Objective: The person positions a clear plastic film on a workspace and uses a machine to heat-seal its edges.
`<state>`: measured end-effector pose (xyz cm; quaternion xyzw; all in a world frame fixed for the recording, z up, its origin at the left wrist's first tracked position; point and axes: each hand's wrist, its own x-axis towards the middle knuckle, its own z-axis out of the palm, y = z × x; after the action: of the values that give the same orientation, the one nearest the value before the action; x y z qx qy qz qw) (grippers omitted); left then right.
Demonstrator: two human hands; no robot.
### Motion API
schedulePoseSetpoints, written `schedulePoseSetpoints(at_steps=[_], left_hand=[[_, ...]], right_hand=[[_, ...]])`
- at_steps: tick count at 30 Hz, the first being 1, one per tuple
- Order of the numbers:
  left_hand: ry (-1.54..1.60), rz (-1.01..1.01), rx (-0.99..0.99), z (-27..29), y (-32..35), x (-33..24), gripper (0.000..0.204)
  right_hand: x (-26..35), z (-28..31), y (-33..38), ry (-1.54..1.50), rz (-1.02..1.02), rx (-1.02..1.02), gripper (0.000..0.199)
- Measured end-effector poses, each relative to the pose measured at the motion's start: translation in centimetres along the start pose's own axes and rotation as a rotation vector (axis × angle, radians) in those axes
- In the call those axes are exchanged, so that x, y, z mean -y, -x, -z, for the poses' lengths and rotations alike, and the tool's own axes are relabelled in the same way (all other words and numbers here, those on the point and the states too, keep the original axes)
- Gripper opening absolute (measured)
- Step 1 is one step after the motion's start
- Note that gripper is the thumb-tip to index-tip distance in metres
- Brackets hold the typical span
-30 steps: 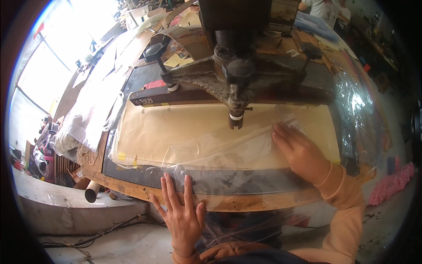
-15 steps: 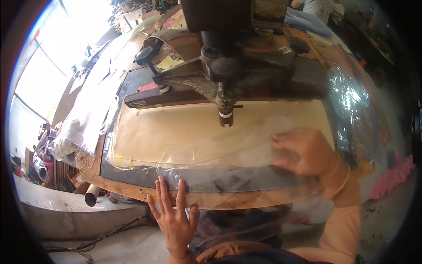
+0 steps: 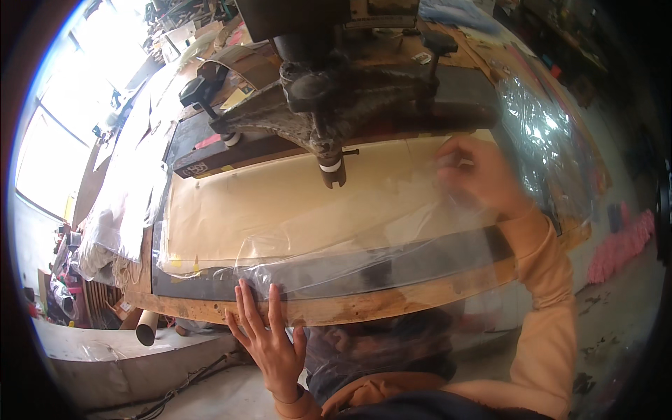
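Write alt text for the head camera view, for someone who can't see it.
Clear plastic film lies partly over a pale yellow sheet; the curled right hand seems to pinch the film, while the left hand is spread at the wooden bench edge. A dark metal machine hangs above the sheet.

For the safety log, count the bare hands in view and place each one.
2: the bare left hand at the brown wooden table edge, touching the clear plastic sheet; the bare right hand, blurred, over the pale yellow rectangular paper. No others show.
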<state>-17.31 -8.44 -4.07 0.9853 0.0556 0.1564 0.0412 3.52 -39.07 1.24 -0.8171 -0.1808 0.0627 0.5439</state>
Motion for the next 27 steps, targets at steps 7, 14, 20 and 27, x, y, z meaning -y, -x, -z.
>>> schedulePoseSetpoints(at_steps=[7,14,20,27], left_hand=[[0.009,0.001,-0.015,-0.1,0.0,0.0,0.058],[-0.032,0.0,0.012,-0.3,0.1,0.1,0.066],[-0.029,0.001,0.016,0.0,0.0,-0.1,0.065],[0.002,-0.006,-0.016,-0.2,-0.1,0.0,0.056]], right_hand=[[1.4,-0.3,0.9,-0.085,0.182,-0.086,0.016],[1.6,-0.3,0.9,-0.108,0.23,-0.12,0.019],[1.4,-0.1,0.8,-0.118,0.259,-0.135,0.019],[1.5,-0.2,0.8,-0.149,0.199,-0.178,0.014]])
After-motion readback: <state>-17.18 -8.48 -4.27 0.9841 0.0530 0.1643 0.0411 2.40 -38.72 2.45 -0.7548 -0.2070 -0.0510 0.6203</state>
